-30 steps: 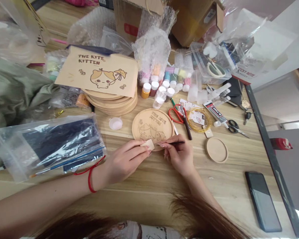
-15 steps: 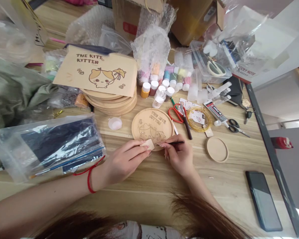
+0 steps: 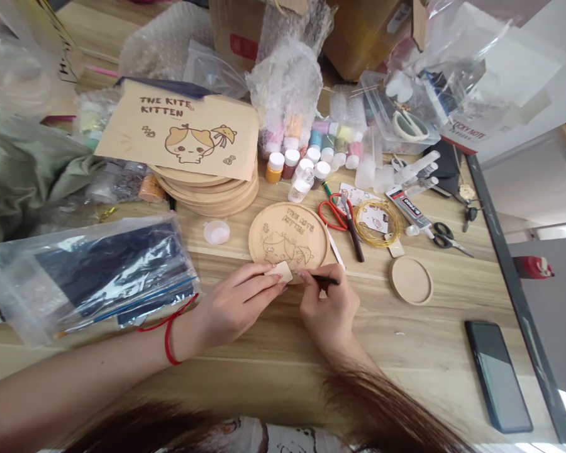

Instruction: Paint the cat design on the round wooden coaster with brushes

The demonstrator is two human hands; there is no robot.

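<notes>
Close in front of me lies a round wooden plate (image 3: 276,223) with a kitten drawing and lettering in outline. My left hand (image 3: 231,308), a red cord on its wrist, pinches a small pale square piece (image 3: 283,272) over the plate's lower edge. Closed around a thin dark pen-like tool (image 3: 326,279), my right hand (image 3: 332,311) rests just right of that piece. The tool's tip is too small to make out. Farther back, a paper sheet (image 3: 127,135) with a coloured kitten drawing lies on stacked wooden plates (image 3: 212,202).
Paint bottles (image 3: 274,167), red-handled scissors (image 3: 332,212), a gold wire coil (image 3: 380,242) and a glue tube (image 3: 408,209) lie beyond the plate. To the right are a small round tray (image 3: 411,281) and a phone (image 3: 499,377). A plastic bag (image 3: 23,270) lies left.
My right hand has turned and closed more around the dark tool, which has shifted slightly left and now tilts differently. The left hand still pinches the square piece in the same place.
</notes>
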